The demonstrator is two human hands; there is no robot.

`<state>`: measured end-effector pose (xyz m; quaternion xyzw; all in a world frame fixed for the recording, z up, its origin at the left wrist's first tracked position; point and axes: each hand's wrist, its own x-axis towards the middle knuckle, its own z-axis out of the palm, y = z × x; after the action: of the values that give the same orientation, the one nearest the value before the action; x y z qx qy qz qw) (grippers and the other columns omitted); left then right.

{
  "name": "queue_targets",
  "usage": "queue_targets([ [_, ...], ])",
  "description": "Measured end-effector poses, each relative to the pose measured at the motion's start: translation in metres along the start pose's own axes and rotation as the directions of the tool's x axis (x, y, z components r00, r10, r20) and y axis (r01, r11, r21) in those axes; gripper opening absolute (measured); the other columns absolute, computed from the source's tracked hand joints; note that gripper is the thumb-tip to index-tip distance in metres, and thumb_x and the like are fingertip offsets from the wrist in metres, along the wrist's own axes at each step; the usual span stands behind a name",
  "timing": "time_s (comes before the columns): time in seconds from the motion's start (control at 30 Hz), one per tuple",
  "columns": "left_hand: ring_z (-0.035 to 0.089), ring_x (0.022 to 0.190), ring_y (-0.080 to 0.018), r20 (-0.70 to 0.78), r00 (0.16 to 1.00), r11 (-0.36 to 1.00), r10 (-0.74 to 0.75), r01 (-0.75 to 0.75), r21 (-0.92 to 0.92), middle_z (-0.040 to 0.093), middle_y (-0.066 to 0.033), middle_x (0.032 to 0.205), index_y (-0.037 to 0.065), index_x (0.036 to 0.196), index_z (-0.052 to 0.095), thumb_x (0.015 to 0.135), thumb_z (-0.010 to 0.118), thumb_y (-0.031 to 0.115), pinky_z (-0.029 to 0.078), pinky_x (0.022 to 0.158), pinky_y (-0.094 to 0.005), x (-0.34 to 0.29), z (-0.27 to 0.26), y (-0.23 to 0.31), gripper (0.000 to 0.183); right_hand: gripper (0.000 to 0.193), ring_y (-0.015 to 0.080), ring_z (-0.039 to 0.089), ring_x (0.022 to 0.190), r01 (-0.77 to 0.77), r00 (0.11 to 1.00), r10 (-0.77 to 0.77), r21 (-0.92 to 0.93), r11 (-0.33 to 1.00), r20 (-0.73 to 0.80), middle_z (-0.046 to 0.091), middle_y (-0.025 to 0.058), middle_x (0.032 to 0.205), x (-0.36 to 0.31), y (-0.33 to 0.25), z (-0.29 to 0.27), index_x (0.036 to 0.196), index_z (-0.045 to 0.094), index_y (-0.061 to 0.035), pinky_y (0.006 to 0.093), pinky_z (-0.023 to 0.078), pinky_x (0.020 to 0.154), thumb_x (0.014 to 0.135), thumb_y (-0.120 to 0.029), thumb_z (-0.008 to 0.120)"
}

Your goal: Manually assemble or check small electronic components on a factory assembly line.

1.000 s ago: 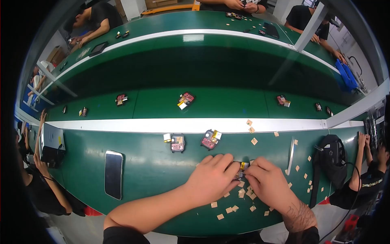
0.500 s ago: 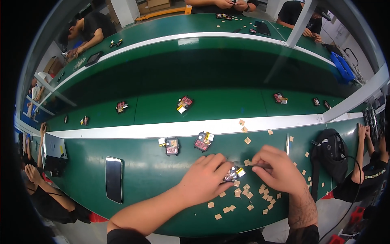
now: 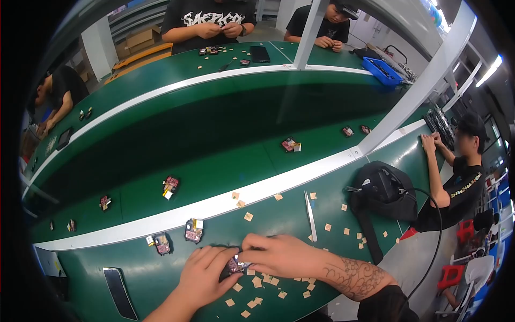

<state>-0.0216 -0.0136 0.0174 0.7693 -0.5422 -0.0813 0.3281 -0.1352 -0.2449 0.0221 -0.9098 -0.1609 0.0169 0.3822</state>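
Observation:
My left hand (image 3: 206,276) is closed around a small dark open-cased electronic module (image 3: 235,264) with a circuit board inside, holding it down on the green bench. Over that module, my right hand (image 3: 287,256) has its fingers pinched together at the case's right side. What the pinch holds is hidden by the fingers. Loose tan square pads (image 3: 257,282) lie scattered just below both hands. Beyond my left hand sit two similar modules, one dark module (image 3: 162,243) and another module (image 3: 193,229), each with a silver-and-yellow battery cell.
Metal tweezers (image 3: 311,217) lie beyond my right hand, with more pads around. A black bag (image 3: 383,188) rests at the right, a phone (image 3: 119,292) at the left. A white rail (image 3: 257,189) borders a belt carrying modules. Other people work across and to the right.
My right hand, which was pinching a dark thin tool near a tan pad, has moved left onto the module. That pad and tool are no longer visible. The whole view has turned right.

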Motion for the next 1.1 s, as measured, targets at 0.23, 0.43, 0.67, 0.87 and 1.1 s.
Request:
queue_targets([
  [0.23,0.068,0.099,-0.0298,-0.005,1.0,1.0,0.016,-0.016,0.019,0.072,-0.0068,0.115,0.008,0.121,0.07,0.077,0.091,0.021,0.052,0.084,-0.0415,-0.004,0.002,-0.002,0.05,0.021,0.0265,0.074,0.085,0.097,0.993,-0.11,-0.25,0.963,-0.041,0.06,0.0041,0.107,-0.001,0.003,0.006,0.115,0.065,-0.0102,0.0394,0.062,0.069,0.094,-0.011,0.07],
  [0.43,0.067,0.096,-0.0302,-0.061,0.997,0.997,0.055,-0.051,0.063,0.074,-0.0081,0.117,0.007,0.111,0.072,0.071,0.092,0.011,0.052,0.083,-0.0414,-0.008,0.002,-0.001,0.045,0.018,0.0321,0.073,0.088,0.049,0.988,-0.055,-0.043,0.998,-0.146,0.066,0.0086,0.098,0.004,0.007,0.014,0.114,0.066,-0.0113,0.0435,0.061,0.071,0.098,-0.016,0.07],
  [0.67,0.067,0.089,-0.0279,-0.009,0.985,0.971,0.173,-0.169,0.171,0.074,-0.0063,0.12,0.009,0.1,0.079,0.072,0.091,0.013,0.053,0.079,-0.0419,-0.015,0.004,0.004,0.03,0.02,0.039,0.072,0.094,0.02,0.992,0.003,0.174,0.985,-0.129,0.072,0.0121,0.106,0.006,0.013,0.006,0.116,0.069,-0.0077,0.0485,0.058,0.081,0.099,-0.019,0.073],
  [0.87,0.069,0.105,-0.0383,0.003,0.987,0.966,0.163,-0.16,0.204,0.074,-0.0168,0.122,0.005,0.126,0.074,0.086,0.083,0.003,0.056,0.092,-0.0463,-0.006,0.011,0.014,0.041,0.014,0.0417,0.073,0.09,0.02,0.985,0.012,0.185,0.983,-0.17,0.076,0.0176,0.093,0.004,0.025,0.012,0.102,0.073,-0.0009,0.0496,0.058,0.078,0.09,-0.009,0.074],
  [1.1,0.072,0.103,-0.0359,-0.026,0.992,0.966,0.121,-0.111,0.235,0.078,-0.0144,0.122,0.007,0.119,0.08,0.087,0.085,0.005,0.057,0.094,-0.0448,0.0,0.014,0.021,0.033,0.014,0.0422,0.074,0.093,0.015,0.988,0.018,0.214,0.977,-0.153,0.077,0.0197,0.094,-0.001,0.027,0.006,0.1,0.075,0.0003,0.0493,0.059,0.08,0.09,-0.008,0.074],
])
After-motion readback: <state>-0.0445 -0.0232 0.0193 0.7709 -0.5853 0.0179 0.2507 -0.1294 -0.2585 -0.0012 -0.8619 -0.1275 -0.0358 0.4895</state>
